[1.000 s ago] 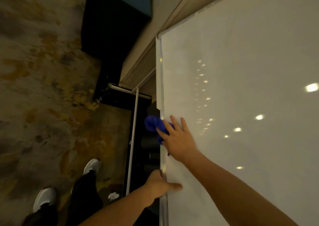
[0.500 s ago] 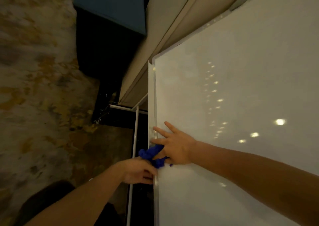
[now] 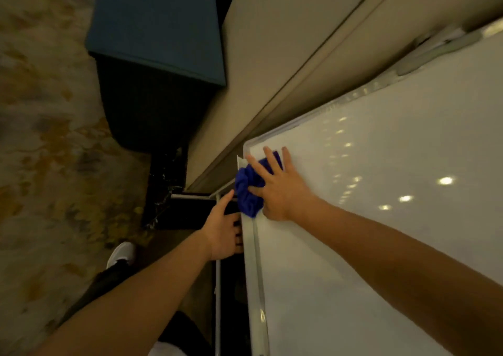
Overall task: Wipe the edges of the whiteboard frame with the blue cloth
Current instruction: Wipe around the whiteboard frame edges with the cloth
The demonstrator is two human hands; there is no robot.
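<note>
cloth (image 3: 247,192) is pressed under flat, open right hand (image 3: 283,192) on frame (image 3: 254,274), just short of corner (image 3: 246,144); frame, gripped by left hand (image 3: 221,231), runs back toward body.

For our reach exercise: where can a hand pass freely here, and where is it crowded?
Free: glossy white board face right of the right hand; silver frame rail between left hand and camera. Crowded: the corner, under crumpled blue cloth.

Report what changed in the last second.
The right hand slid the blue cloth along the whiteboard frame, back toward the left hand, then out near the corner; the left hand followed. Unchanged: right hand presses the cloth, left hand stays at the frame's edge.
</note>
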